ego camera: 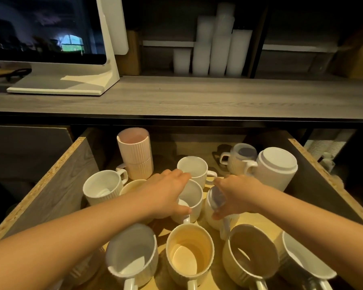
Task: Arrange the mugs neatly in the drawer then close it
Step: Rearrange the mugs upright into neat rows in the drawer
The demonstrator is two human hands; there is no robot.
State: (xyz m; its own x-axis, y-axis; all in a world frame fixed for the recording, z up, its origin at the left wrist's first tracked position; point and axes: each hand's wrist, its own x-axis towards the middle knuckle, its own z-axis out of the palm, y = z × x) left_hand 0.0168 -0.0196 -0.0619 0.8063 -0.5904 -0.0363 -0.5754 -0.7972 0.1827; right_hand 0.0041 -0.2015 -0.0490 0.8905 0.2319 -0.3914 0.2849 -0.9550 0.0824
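Observation:
The open drawer (pixel 50 185) holds several ribbed mugs. My left hand (pixel 166 193) grips a white mug (pixel 194 195) at the drawer's middle, fingers over its rim. Beside it my right hand (pixel 237 195) holds a tilted cream mug (pixel 213 214) lying partly on its side. Along the front stand a white mug (pixel 132 252), a cream mug (pixel 189 252), a tan mug (pixel 252 250) and another white mug (pixel 304 260). Further back are a pink stacked pair (pixel 134 153), a white mug (pixel 193 167), a left white mug (pixel 103 185) and an upside-down mug (pixel 276 166).
A grey wooden countertop (pixel 197 97) runs above the drawer, with a white monitor stand (pixel 61 84) on the left. White cup stacks (pixel 214 47) fill the shelf behind. More cup stacks (pixel 327 147) lie right of the drawer wall.

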